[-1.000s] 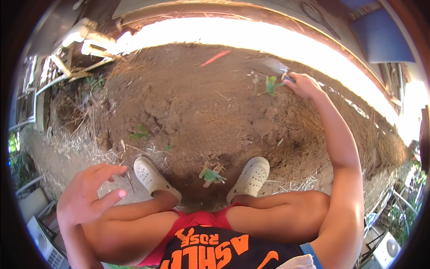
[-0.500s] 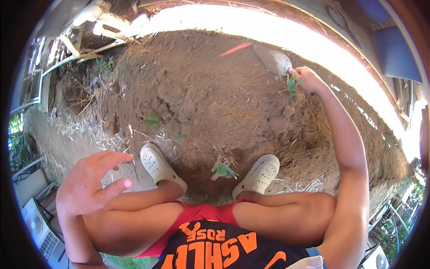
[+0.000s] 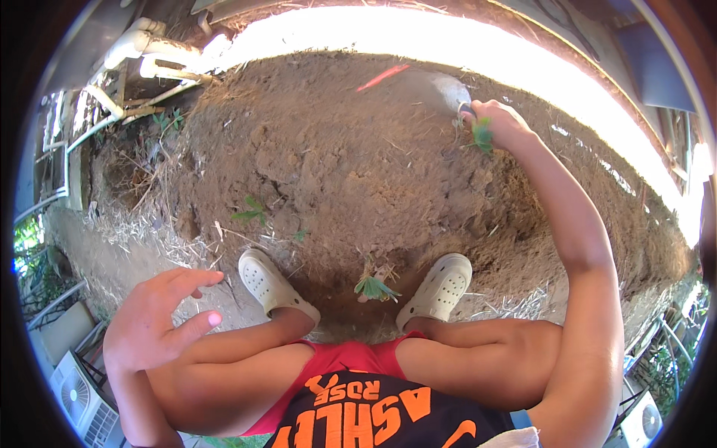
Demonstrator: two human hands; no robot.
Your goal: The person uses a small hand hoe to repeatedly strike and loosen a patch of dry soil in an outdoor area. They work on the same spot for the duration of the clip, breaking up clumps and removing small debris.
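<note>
My right hand [image 3: 502,124] is closed round the dark handle of a trowel [image 3: 451,92] at the far right of the dirt mound. The trowel's blade is smeared by motion, and its tip is hard to make out against the brown soil [image 3: 336,142]. A small green plant [image 3: 482,134] stands right beside my right fingers. Over my left knee hovers my left hand [image 3: 160,317], with thumb and fingers apart and nothing in them. Left of the trowel lies a thin red strip [image 3: 384,77] on the soil.
Between my pale clogs [image 3: 278,287] grows a leafy seedling [image 3: 376,288]; another seedling [image 3: 250,211] is farther left. White pipes [image 3: 142,63] run at the back left. A bright sunlit strip [image 3: 358,31] borders the soil at the far side. Dry straw lies around the mound's near edge.
The trowel has swung slightly, and its blade is now more blurred. My right hand stays by the plant. My left hand sits a little lower in the view, still with its fingers apart.
</note>
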